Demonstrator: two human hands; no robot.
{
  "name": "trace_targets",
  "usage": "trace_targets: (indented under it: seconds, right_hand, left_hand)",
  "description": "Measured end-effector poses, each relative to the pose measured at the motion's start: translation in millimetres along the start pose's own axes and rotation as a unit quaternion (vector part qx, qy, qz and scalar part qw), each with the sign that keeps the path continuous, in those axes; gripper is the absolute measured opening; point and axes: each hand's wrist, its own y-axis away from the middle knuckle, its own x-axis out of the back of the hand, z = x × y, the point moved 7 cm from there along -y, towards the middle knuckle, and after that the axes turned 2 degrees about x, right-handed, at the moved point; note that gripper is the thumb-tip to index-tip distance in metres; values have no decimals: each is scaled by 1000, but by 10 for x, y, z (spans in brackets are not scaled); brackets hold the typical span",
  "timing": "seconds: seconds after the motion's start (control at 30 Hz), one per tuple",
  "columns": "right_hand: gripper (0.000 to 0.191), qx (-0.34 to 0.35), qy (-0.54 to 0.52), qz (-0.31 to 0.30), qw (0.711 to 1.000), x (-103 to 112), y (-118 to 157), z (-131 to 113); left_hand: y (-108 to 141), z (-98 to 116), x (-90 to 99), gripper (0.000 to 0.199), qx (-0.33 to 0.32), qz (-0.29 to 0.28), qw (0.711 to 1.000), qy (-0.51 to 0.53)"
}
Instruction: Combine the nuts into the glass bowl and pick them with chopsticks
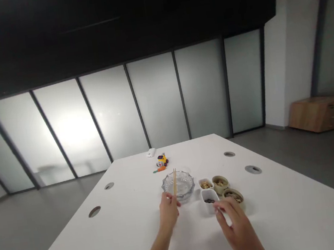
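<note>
My left hand is closed around the lower end of a pair of chopsticks. Their tips point away from me, over a clear glass bowl with a scalloped rim. To the right, my right hand has its thumb and fingers brought together at the near right corner of a white square bowl, seemingly gripping its edge. Dark pieces lie inside that bowl. Behind it, another white bowl holds yellowish-brown pieces. Two round beige bowls with mixed contents stand alongside; my right hand partly covers the nearer one.
Beyond the glass bowl are a yellow toy vehicle and an orange toy carrot. A white device lies near the far edge of the white table. Round cable holes are set in the tabletop. A wooden cabinet stands right.
</note>
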Motion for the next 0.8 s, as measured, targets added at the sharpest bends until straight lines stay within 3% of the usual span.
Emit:
trace_targets:
  seconds: [0.1, 0.17, 0.27, 0.37, 0.43, 0.47, 0.5, 0.57, 0.6, 0.63, 0.7, 0.8]
  right_hand:
    - [24, -10, -57, -102, 993, -197, 71, -182]
    - [40, -26, -68, -189, 979, -361, 138, -266]
    - [58, -26, -67, -267, 961, -518, 203, -334]
    - [32, -40, -49, -263, 963, -513, 182, -280]
    - [18, -38, -25, -204, 978, -393, 105, -213]
    - [25, -31, -11, -161, 986, -304, 55, -181]
    - [31, -22, 3, -115, 993, -203, 6, -149]
    - [35, -10, 30, -33, 999, -12, -76, -81]
    - [35, -8, 44, -4, 999, 64, -105, -42]
    - [33, -8, 60, 18, 998, 121, -125, -4]
    - [30, -2, 98, 38, 994, 174, -139, 59]
    - [32, 26, 174, 38, 984, 130, -104, 102]
  left_hand:
    - [218, -9, 60, 43, -14, -15, 999, 34]
    - [458, -67, 55, 49, -19, -42, 998, 52]
    - [895, -202, -137, 64, -10, -155, 982, 108]
    - [1240, -239, -384, 68, -12, -263, 959, 105]
    - [1301, -142, -503, 62, -31, -303, 949, 82]
    - [1253, -54, -523, 57, -53, -298, 951, 64]
    - [1140, 54, -488, 49, -84, -252, 963, 45]
    - [812, 263, -327, 34, -137, -106, 985, -20]
    - [619, 312, -197, 34, -126, -10, 991, -46]
    - [431, 336, -118, 41, -107, 40, 992, -51]
    - [72, 323, -12, 54, -67, 86, 993, -54]
    - [-319, 179, 100, 69, -2, 104, 993, -52]
